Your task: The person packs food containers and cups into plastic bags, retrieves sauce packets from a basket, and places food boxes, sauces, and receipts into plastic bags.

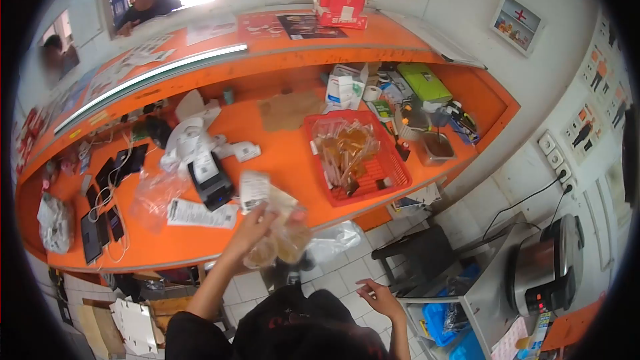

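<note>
My left hand (255,230) is closed at the front edge of the orange counter. It grips small clear plastic bags (290,240) with pale amber contents. A printed paper slip (254,189) shows just above its fingers; I cannot tell if it is held or lies behind them. My right hand (380,298) is apart from everything, over the floor to the right, its fingers spread and slightly bent. On the counter, a red plastic basket (393,160) contains several clear bags of amber liquid (357,141). A black receipt printer (212,187) stands left of the slip.
Several phones (113,223) with white cables lie at the counter's left. A long receipt (200,214) lies before the printer. A black stool (417,260) and a large cooker (543,267) stand at right. One person (147,0) is at the window, another (60,57) at far left.
</note>
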`<state>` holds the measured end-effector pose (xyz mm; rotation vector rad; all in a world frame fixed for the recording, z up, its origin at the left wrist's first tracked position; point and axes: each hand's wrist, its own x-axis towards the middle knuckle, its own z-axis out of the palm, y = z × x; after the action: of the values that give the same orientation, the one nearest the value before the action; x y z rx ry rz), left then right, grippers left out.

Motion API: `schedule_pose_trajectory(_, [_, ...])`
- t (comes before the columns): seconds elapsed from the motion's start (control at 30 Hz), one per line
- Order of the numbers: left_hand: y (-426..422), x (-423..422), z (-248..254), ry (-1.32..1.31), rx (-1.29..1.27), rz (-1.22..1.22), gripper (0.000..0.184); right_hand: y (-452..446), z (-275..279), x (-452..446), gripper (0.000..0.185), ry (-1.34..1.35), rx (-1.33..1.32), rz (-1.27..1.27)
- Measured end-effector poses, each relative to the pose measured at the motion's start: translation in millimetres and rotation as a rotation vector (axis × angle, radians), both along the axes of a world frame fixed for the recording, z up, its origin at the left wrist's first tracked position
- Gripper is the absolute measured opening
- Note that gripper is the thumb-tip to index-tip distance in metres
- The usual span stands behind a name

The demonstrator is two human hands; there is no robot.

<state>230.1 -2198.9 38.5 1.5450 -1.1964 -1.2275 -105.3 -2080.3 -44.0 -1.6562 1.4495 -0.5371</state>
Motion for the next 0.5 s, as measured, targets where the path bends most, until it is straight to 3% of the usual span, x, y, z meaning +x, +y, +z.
schedule_pose_trajectory(0.03, [-29.0,8.7,-5.7,-0.075,0.016,-0.08,0.063,-28.5,1.9,-3.4,0.026,-0.034,0.014,0.029])
schedule_pose_trajectory(0.27, [-150.0,23.4,-47.5,-0.079,0.008,0.119,0.062,-258.8,23.7,-29.0,0.015,-0.207,-0.176,-0.02])
schedule_pose_trajectory(0.33, [-171.2,19.9,-54.3,0.0,0.022,0.217,0.064,-357.7,-1.1,-44.8,0.013,-0.195,-0.289,0.027])
schedule_pose_trajectory(0.4, [-183.8,13.7,-62.2,0.02,0.056,0.325,0.064,-447.8,-21.2,-46.2,0.019,-0.003,-0.621,0.086])
schedule_pose_trajectory(0.5, [-193.2,12.4,-86.7,0.003,0.106,0.484,0.06,-556.9,-47.6,-34.5,0.022,0.109,-0.434,0.133])
